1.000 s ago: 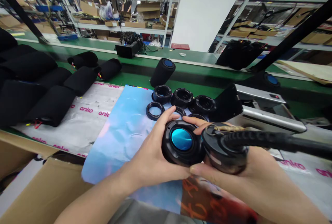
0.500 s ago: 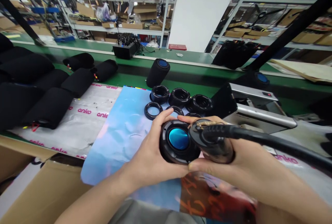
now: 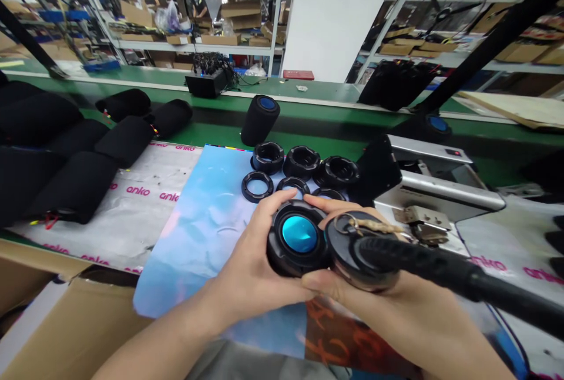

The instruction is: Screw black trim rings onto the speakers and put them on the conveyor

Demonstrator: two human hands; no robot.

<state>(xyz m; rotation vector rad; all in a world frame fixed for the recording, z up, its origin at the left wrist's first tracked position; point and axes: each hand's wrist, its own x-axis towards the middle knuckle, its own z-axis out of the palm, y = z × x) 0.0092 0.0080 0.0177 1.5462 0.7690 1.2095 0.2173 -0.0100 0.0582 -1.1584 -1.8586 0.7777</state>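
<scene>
Above the printed sheet (image 3: 189,239), the right hand (image 3: 409,303) held a corded electric screwdriver (image 3: 346,246), the left hand (image 3: 252,258) a blue-centred speaker (image 3: 299,234).
Left fingers curved half-open around the speaker's side; right ones wrapped the screwdriver, thumb at the speaker's rim. Firm bracing, with the hidden tip square, probably mattered most.

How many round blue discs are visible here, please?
3. One disc is on the black part in the left hand, one on top of the cylinder behind the rings, one on the dark object by the right post. Others may be hidden.
</scene>
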